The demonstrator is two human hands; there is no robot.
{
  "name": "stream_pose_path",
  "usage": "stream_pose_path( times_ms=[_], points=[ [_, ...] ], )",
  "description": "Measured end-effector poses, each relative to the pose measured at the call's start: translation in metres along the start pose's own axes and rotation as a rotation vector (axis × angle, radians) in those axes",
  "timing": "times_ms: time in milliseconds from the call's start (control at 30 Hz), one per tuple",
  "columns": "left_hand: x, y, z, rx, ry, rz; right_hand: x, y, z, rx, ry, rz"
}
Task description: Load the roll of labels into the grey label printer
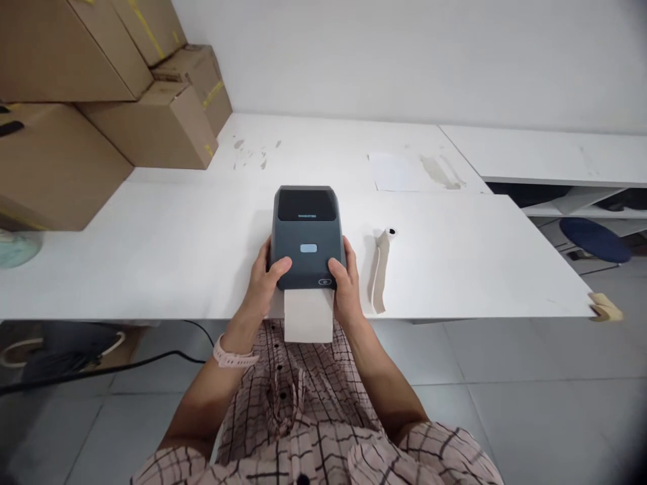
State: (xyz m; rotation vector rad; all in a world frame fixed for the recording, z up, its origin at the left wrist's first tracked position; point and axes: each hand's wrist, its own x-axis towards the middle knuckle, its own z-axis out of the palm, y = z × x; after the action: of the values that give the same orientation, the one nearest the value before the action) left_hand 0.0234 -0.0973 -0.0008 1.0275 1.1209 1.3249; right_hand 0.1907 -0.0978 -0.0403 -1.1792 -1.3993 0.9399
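A dark grey label printer (307, 236) rests near the front edge of the white table, its lid down. A blank white label strip (309, 316) sticks out of its front and hangs past the table edge. My left hand (264, 283) grips the printer's left side, thumb on top. On the opposite side my right hand (346, 279) holds it the same way, fingers along the flank. To the right of the printer lies a small paper roll (388, 234) with a curled strip (380, 276) trailing toward me.
Cardboard boxes (146, 124) are stacked at the back left. A glass container (19, 249) stands at the left edge. A white sheet (391, 172) lies toward the back of the table (455, 263). A blue stool (594, 239) and a padded table corner (605, 307) are at right.
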Motion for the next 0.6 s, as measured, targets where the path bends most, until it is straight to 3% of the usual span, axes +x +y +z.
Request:
stream_pose_path(
  times_ms=[133,267,600],
  points=[
    [0.014,0.003,-0.008,0.002,-0.086,-0.02,-0.008,-0.008,0.008,0.237,0.155,0.157],
    [0.014,0.005,-0.009,0.022,-0.123,-0.022,-0.007,-0.008,0.008,0.162,0.144,0.118],
    [0.003,0.0,0.009,-0.014,-0.037,0.029,0.005,0.001,0.005,0.137,0.134,0.062]
  ],
)
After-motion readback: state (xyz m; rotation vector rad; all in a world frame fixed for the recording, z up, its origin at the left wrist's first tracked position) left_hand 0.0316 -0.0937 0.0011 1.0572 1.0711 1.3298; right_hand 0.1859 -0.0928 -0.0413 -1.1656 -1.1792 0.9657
